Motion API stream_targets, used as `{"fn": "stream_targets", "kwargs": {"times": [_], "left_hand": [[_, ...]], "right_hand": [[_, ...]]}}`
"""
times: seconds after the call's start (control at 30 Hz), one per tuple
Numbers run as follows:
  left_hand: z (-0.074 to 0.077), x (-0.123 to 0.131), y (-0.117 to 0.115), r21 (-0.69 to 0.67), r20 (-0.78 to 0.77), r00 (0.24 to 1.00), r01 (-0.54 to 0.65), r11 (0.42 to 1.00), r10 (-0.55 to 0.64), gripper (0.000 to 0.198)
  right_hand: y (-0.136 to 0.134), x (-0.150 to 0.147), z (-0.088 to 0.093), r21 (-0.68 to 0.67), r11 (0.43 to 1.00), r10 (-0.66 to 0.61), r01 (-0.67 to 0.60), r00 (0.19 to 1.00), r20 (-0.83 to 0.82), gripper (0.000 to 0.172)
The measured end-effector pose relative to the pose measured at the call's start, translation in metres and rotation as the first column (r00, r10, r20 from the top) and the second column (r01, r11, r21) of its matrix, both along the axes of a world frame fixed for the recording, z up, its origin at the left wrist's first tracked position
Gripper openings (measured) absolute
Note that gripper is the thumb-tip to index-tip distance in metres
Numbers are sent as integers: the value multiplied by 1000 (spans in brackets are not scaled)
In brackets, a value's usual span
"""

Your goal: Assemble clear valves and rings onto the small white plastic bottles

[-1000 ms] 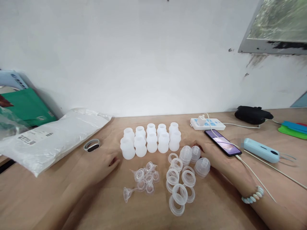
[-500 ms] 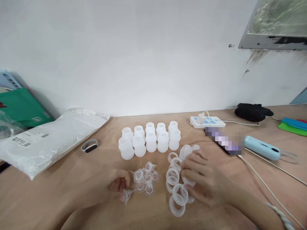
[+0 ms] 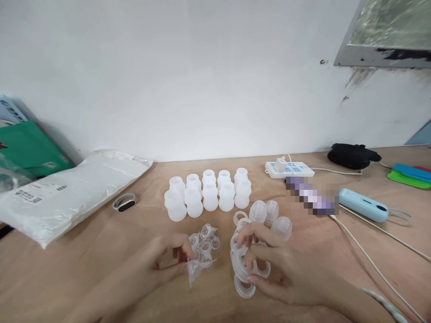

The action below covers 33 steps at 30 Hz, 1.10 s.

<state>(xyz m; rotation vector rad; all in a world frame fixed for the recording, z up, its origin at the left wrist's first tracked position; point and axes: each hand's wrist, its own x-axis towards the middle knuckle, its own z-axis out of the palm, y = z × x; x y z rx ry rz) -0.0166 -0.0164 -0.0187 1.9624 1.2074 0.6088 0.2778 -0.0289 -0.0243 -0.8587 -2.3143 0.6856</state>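
Left-hand grip (image 3: 168,255): closed at thumb and fingertips on the wide end of a clear funnel-shaped piece (image 3: 195,272), held at 4 o'clock of the hand, thin stem directed toward 2 o'clock. Right-hand grip (image 3: 279,262): closed on a translucent ring (image 3: 237,267), at 9 o'clock of the hand, thumb at the outer edge, finger reaching into the center.

Expect low weight in both parts. Judge the funnel-shaped piece soft and easily creased; judge the ring firmer, smooth, possibly slippery. Pinch the funnel-shaped piece lightly at the wide end, sparing the stem. Take the ring across the band, inner to outer edge, without squeezing out of round.

Near the left hand, toward 2 to 3 o'clock: cluster of similar clear pieces (image 3: 205,246). Beneath and around the right-hand fingers: loose rings (image 3: 245,294). Toward 12 o'clock of the right hand: three domed caps (image 3: 258,211). Farther out, toward 10 o'clock of the right hand: two rows of white containers (image 3: 210,197), upright on the tabletop (image 3: 202,309).
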Motion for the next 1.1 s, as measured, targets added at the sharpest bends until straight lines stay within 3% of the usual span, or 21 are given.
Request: {"fn": "stream_targets", "kwargs": {"times": [0.13,0.23,0.37,0.47,0.63,0.77,0.87,0.93,1.1], "left_hand": [[-3,38,6,53,179,982,-77,996,67,15],[-14,52,-6,103,243,966,-115,988,87,14],[-25,59,-15,149,330,943,-106,983,52,14],[-33,61,-16,83,389,919,-104,991,64,19],[-49,63,-16,-150,497,855,-80,985,145,34],[-55,64,-14,-274,560,806,-35,961,190,40],[-55,65,-13,-337,584,783,-9,941,216,39],[-56,65,-13,-362,590,775,3,932,227,39],[-59,63,-15,-374,603,769,38,927,212,34]], "right_hand": [[-4,-11,-5,-250,962,-188,113,935,-301,5],[-5,-19,-10,-384,922,-254,56,835,-489,10],[-9,-30,-16,-417,909,-255,-10,779,-573,15],[-14,-38,-25,-461,886,-262,-55,762,-593,23],[-20,-46,-40,-551,834,-363,-28,723,-587,41],[-20,-44,-41,-529,846,-347,-62,690,-635,50],[-19,-42,-40,-442,894,-251,-68,742,-622,27],[-19,-41,-39,-358,934,-222,0,783,-581,12],[-17,-42,-40,-238,965,-228,113,811,-538,16]]}}
